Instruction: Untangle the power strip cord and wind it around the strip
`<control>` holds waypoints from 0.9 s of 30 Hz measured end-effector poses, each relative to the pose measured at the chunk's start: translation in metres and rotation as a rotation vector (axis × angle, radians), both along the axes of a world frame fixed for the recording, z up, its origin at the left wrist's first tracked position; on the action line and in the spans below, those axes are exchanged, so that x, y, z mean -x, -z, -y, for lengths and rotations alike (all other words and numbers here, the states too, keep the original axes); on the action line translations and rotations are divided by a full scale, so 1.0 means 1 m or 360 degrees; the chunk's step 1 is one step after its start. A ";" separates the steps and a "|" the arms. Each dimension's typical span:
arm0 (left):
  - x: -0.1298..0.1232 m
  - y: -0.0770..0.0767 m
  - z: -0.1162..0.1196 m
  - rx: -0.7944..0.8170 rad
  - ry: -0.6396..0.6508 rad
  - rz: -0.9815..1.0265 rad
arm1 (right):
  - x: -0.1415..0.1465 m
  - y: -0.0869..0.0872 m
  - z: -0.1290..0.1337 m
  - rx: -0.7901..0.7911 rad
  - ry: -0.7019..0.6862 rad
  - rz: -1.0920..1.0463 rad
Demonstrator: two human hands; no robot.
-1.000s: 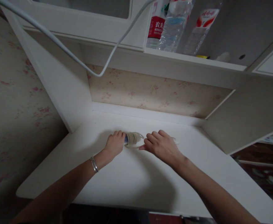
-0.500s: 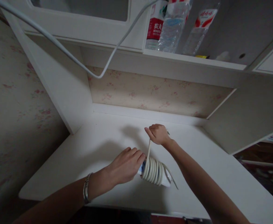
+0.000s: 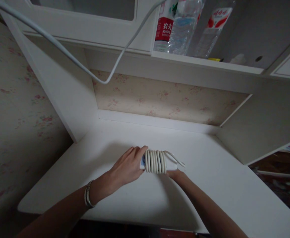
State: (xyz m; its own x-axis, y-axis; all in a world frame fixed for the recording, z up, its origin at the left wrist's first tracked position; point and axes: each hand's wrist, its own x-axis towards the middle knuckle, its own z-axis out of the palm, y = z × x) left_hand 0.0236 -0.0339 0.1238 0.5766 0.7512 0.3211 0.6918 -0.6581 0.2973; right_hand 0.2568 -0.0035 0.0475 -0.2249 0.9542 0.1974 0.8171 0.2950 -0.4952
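Note:
Above the white desk, my left hand (image 3: 128, 166) is closed around the left end of what looks like a white power strip (image 3: 171, 164), with a blue patch beside my fingers. A cream cord (image 3: 155, 161) is wound round its middle in several close turns. One stretch of cord sticks out past the strip's right end. Beneath and behind the strip is my right hand (image 3: 172, 173); only its wrist side shows, and its fingers are hidden.
The white desktop (image 3: 90, 172) lies below my hands, with a floral wall panel (image 3: 164, 96) behind. Overhead, a shelf (image 3: 209, 63) holds plastic bottles (image 3: 183, 31). A thick grey-white cable (image 3: 105, 82) hangs across the upper left.
My right hand has gone from above the strip, where it pulled the cord taut, to below and behind it. My left hand has raised the strip slightly away from me and levelled it.

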 end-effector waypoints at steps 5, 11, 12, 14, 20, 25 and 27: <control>0.004 0.008 -0.016 -0.0081 -0.0231 -0.0006 | 0.005 0.008 0.027 0.0072 -0.0227 -0.0149; 0.001 0.018 -0.031 -0.0071 -0.0438 0.0036 | 0.020 -0.003 0.058 0.0306 -0.0247 -0.0540; -0.001 0.019 -0.033 -0.0072 -0.0452 0.0011 | 0.023 -0.009 0.061 0.0350 -0.0283 -0.0560; -0.004 0.022 -0.035 -0.0081 -0.0459 -0.0048 | 0.028 -0.024 0.067 0.0418 -0.0409 -0.0521; -0.011 0.033 -0.038 -0.0109 -0.0383 -0.0172 | 0.034 -0.067 0.077 0.0414 -0.0807 -0.0266; -0.011 0.043 -0.036 -0.0085 -0.0247 -0.0320 | 0.031 -0.073 0.068 0.0146 -0.0750 -0.0052; -0.013 0.046 -0.032 -0.0080 -0.0141 -0.0309 | 0.030 -0.076 0.060 0.0032 -0.0648 -0.0074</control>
State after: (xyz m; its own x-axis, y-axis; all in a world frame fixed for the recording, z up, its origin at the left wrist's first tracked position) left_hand 0.0367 -0.0015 0.0774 0.5638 0.7876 0.2486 0.7887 -0.6028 0.1210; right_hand 0.2263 -0.0635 0.1234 -0.5761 0.7929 0.1983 0.6123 0.5794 -0.5379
